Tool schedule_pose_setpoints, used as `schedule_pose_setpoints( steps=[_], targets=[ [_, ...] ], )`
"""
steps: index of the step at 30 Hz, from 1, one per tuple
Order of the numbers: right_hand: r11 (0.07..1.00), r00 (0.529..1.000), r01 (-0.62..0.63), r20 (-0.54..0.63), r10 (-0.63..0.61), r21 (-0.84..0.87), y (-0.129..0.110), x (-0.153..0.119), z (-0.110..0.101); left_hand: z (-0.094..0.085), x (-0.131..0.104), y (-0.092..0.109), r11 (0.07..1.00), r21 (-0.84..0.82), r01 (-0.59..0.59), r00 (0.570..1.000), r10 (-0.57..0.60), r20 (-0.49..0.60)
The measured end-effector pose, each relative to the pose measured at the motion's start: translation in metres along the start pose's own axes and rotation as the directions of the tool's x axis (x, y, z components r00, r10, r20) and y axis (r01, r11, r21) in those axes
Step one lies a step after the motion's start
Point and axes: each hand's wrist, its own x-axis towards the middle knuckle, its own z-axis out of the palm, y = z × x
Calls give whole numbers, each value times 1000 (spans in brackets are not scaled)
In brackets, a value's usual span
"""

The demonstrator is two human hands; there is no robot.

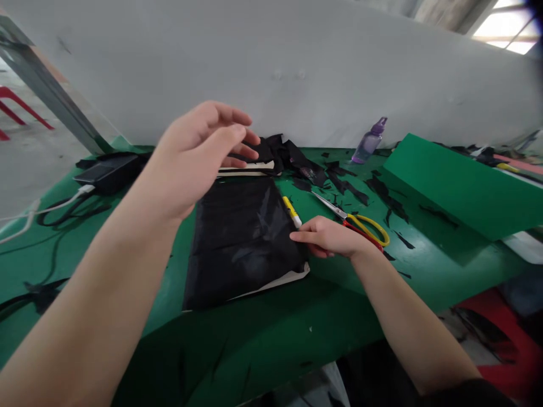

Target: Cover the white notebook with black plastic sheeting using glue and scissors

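Note:
A flat, wrinkled black sheet [241, 226] lies on the green table, with a cream layer [284, 278] showing beneath its near right corner. At its right edge, my right hand [326, 234] pinches the border between thumb and fingers. My left hand [203, 144] is raised above the far left part of the sheet, its fingers apart and holding nothing. Just beyond my right hand is a yellow tube with a white end [292, 212], like a glue stick. Scissors with yellow and red handles [365, 226] lie partly behind that hand.
Black scraps [314, 169] litter the table's far side, near a stacked black-and-cream piece [250, 168]. A purple spray bottle [369, 141] stands by the grey wall. A green board [462, 186] leans at right. A black box [110, 169] with cables sits at left.

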Motion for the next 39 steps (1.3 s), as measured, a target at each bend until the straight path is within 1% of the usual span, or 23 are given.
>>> schedule_pose_setpoints(
  steps=[3,6,8,10,12,14,17,19,20,21,23,24,25,26,28,29,30,32,33,34,36,38,39],
  targets=[
    [989,982,40,175,-64,142,-2,-8,-2,-5,-1,4,999,-10,-30,999,30,-16],
    [958,934,77,317,-166,276,-2,-14,-5,-7,-4,9,997,-24,-80,997,80,6],
    [946,912,73,363,-191,316,-3,-16,-6,-6,-7,13,995,-29,-100,995,101,20],
    [942,918,48,357,-173,333,-4,-16,-5,-4,-9,15,994,-24,-107,994,108,34],
    [948,939,33,316,-138,317,-5,-15,-4,-2,-11,16,993,-14,-119,991,120,54],
    [958,966,29,239,-101,287,-6,-13,-2,1,-13,17,993,-4,-121,990,121,75],
    [965,998,20,51,-34,262,-2,-4,-2,5,-13,17,994,34,-108,987,103,120],
    [979,994,4,-112,19,203,2,3,-4,7,-12,17,990,89,-107,980,90,180],
    [992,977,-11,-211,38,128,5,7,-5,8,-12,16,985,131,-114,973,84,216],
    [999,944,-28,-329,32,18,8,10,-6,9,-11,16,975,183,-127,964,78,254],
    [971,839,-65,-540,-72,-231,12,15,-8,9,-12,14,935,307,-179,936,66,346],
    [944,792,-77,-595,-137,-320,13,16,-8,10,-12,12,903,369,-220,912,56,407],
    [928,765,-75,-618,-181,-366,14,17,-8,10,-14,11,865,424,-269,877,38,479],
    [927,762,-61,-617,-197,-371,13,17,-8,12,-16,9,822,469,-322,831,8,557],
    [952,796,-13,-579,-174,-304,12,16,-7,17,-23,6,727,534,-431,733,-63,677],
    [965,814,14,-558,-163,-261,11,16,-6,21,-27,5,670,566,-479,697,-102,710],
    [974,827,42,-539,-159,-224,10,15,-5,27,-33,3,611,596,-521,675,-132,725],
    [981,854,85,-495,-160,-172,8,15,-2,41,-47,1,482,663,-572,678,-178,713],
    [983,866,89,-476,-155,-158,8,15,-1,49,-55,0,442,671,-595,679,-169,714],
    [985,874,81,-464,-144,-153,8,15,0,57,-63,-2,430,675,-599,679,-174,713],
    [986,889,50,-442,-117,-160,8,15,2,71,-80,-8,427,670,-608,708,-91,700],
    [986,905,34,-412,-100,-164,8,15,3,82,-94,-15,416,675,-609,742,-3,671],
    [986,914,39,-394,-101,-163,9,16,4,86,-100,-19,424,666,-613,744,27,668]
  ],
)
